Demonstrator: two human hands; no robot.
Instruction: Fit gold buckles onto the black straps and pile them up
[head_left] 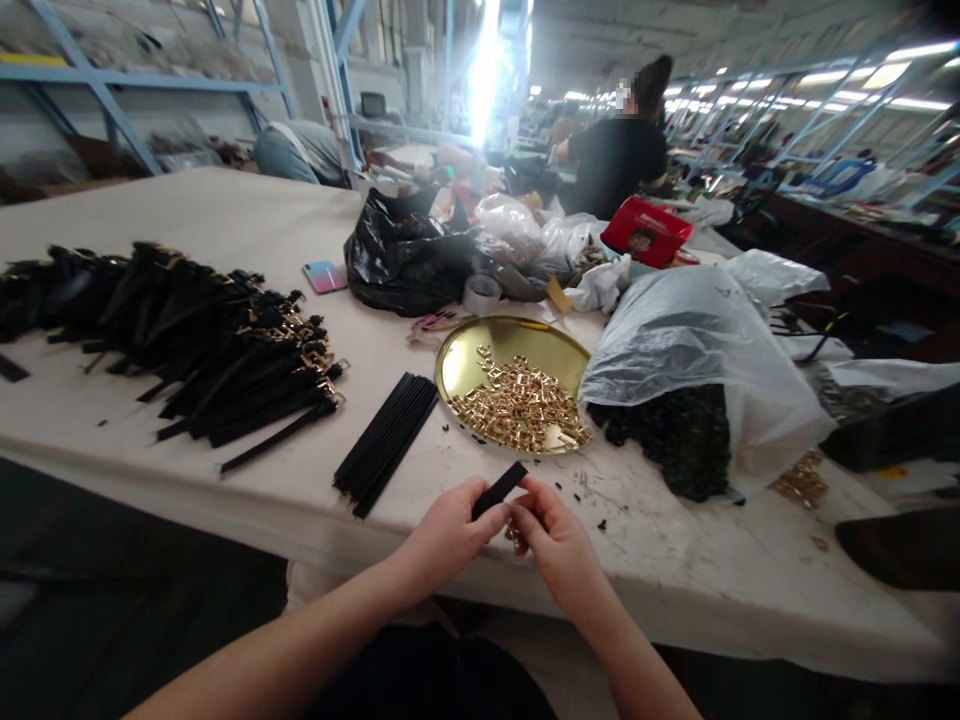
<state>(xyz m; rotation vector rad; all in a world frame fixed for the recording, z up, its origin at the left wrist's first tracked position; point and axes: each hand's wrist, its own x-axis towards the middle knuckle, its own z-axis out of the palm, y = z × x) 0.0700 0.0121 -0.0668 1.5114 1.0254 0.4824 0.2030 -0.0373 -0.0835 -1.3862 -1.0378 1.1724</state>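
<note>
Left hand point(448, 532): fingers pinched on black strap point(501, 488), likely steadying it. Right hand point(561, 535): fingers curled round gold buckles point(516, 537). Tray point(460, 362) at 12 o'clock, presumably for short reach.

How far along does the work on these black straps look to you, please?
Well under way, I'd judge. The big pile of black straps with gold buckles looks done. In progress, the left hand holds a black strip and the right hand small gold pieces. Apparently left: the bundle of strips beside the tray and its gold hardware.
</note>
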